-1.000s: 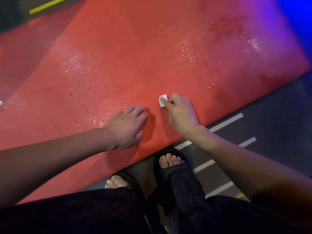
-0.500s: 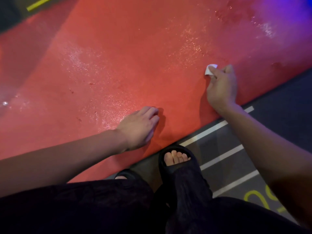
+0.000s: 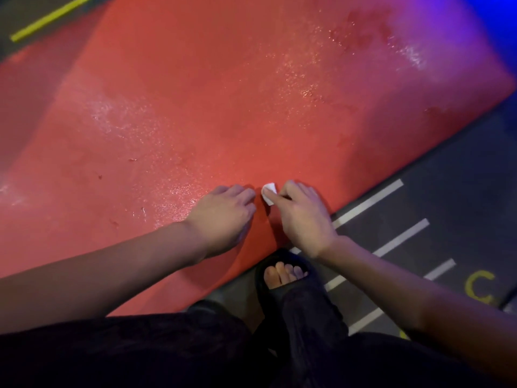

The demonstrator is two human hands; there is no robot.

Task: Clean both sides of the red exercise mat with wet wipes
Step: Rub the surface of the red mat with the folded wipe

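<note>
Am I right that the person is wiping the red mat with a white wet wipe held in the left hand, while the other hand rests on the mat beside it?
Not quite: the hands are swapped. The head view shows the right hand pinching the white wet wipe against the red mat, while the left hand rests on the mat beside it.

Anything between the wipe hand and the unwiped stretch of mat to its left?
Yes: the left hand rests on the red exercise mat right beside the small white wet wipe held by the right hand, blocking leftward strokes.
</note>
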